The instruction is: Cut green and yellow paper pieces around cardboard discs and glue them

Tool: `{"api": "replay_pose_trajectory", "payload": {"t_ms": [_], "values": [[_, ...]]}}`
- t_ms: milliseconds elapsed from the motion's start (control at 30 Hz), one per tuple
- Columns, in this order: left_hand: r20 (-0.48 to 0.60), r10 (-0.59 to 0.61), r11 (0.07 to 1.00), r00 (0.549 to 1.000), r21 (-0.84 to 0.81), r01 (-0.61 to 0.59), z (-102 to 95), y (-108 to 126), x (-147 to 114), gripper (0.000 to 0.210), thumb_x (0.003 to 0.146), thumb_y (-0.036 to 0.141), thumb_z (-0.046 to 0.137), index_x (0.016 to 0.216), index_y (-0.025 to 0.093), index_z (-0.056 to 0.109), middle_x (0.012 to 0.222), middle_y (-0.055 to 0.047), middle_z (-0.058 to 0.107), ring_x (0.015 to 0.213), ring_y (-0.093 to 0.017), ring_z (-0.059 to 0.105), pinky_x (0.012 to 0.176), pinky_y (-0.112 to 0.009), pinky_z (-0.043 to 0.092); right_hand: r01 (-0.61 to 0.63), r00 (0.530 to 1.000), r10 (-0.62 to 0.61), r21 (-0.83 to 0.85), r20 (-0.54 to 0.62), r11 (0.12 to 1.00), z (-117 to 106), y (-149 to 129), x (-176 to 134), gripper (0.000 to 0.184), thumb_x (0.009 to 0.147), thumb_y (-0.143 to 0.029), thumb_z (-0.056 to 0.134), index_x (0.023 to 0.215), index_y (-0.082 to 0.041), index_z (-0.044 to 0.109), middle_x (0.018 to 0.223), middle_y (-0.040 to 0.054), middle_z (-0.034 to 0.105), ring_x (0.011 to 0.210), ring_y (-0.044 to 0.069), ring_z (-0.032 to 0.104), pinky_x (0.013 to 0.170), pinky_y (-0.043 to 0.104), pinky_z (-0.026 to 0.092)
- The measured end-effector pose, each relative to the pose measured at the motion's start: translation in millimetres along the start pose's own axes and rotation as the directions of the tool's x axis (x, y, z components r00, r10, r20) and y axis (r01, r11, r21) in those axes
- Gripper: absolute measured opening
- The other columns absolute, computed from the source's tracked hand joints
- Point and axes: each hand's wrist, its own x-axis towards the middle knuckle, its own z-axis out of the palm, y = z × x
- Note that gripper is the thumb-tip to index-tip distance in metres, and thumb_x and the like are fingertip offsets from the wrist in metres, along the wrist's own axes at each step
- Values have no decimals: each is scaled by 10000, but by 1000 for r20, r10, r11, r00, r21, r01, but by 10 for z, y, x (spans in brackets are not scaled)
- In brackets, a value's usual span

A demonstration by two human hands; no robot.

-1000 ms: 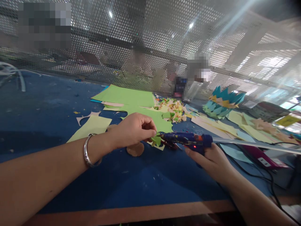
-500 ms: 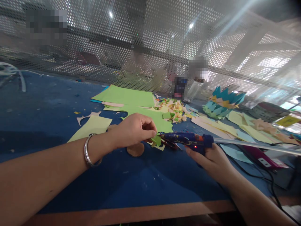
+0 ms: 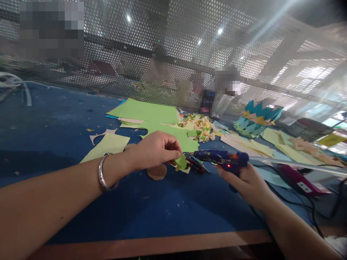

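My left hand (image 3: 159,150), with a silver bangle on its wrist, pinches a small green paper piece (image 3: 180,161) between thumb and fingers. In my right hand (image 3: 248,182) is a dark blue hot glue gun (image 3: 222,159) with a red light lit; my fingers wrap round its handle. A long clear glue stick (image 3: 284,163) sticks out of its back. The nozzle points left, close to the green piece and a little right of it. Below the nozzle lie scissors (image 3: 196,165), partly covered. A round brown disc (image 3: 156,172) rests on the table under my left hand.
Green paper sheets (image 3: 149,110) and a heap of curled paper bits (image 3: 202,128) lie behind my hands. A spiky blue and yellow paper piece (image 3: 257,117) stands at right. A purple power strip (image 3: 303,182) with black cables sits near my right arm. A perforated metal screen (image 3: 108,43) closes the back.
My right hand has drawn the glue gun slightly to the right, so its nozzle is farther from the green paper piece. The left hand has barely moved.
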Motion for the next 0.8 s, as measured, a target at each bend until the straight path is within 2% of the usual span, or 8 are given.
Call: {"api": "replay_pose_trajectory", "payload": {"t_ms": [167,267,333,433,533,600,667,800], "values": [[7,-32,995,999,-96,32,18,2,-5,88,795,216,676,778,131,692,645,1,651,566,-86,595,572,-201,474,-208,978,210,69,-11,976,-136,69,54,431,801,-514,652,552,-197,500,486,-31,418,466,103,352,440,246,290],[4,-66,982,998,-178,66,21,-4,-6,86,790,216,679,780,131,686,665,-2,655,581,-98,626,575,-208,492,-317,948,318,145,21,937,-297,183,73,483,813,-548,655,527,-189,504,480,-20,455,445,95,386,433,241,277],[-6,-64,980,998,-188,62,20,-11,-9,93,787,227,682,787,134,686,677,-7,661,596,-112,650,578,-216,503,-401,916,390,171,98,900,-392,285,89,499,822,-566,645,526,-188,508,461,-18,461,411,88,357,408,243,247],[-40,-43,987,998,-159,37,20,-17,-15,111,784,254,686,794,143,695,695,-22,680,624,-127,668,593,-226,512,-444,896,421,261,140,857,-479,436,124,434,793,-543,691,606,-168,580,493,2,529,446,105,439,430,241,313],[-72,-38,991,997,-132,28,25,-15,-19,129,784,276,690,802,149,705,713,-38,700,651,-137,674,612,-234,519,-490,872,464,260,156,832,-522,541,167,443,760,-565,722,644,-155,604,530,13,570,475,115,501,449,241,346],[-79,-39,990,996,-139,27,28,-14,-20,140,784,286,692,808,150,707,728,-47,710,669,-144,681,628,-241,527,-513,858,504,161,95,843,-549,583,200,487,758,-630,690,670,-157,615,544,21,583,476,137,527,426,249,327],[-78,-37,988,996,-154,25,27,-16,-19,151,787,299,692,816,151,707,741,-50,714,681,-149,686,641,-250,538,-500,865,502,-60,17,864,-578,600,228,546,772,-702,620,652,-169,618,516,17,558,469,160,525,418,264,307],[-81,-19,993,997,-121,9,30,-10,-23,161,793,302,690,818,144,704,724,-48,707,656,-146,672,616,-250,537,-343,939,295,-514,-176,786,-562,457,227,519,779,-701,605,630,-205,634,549,25,581,548,198,551,495,291,329]]}}
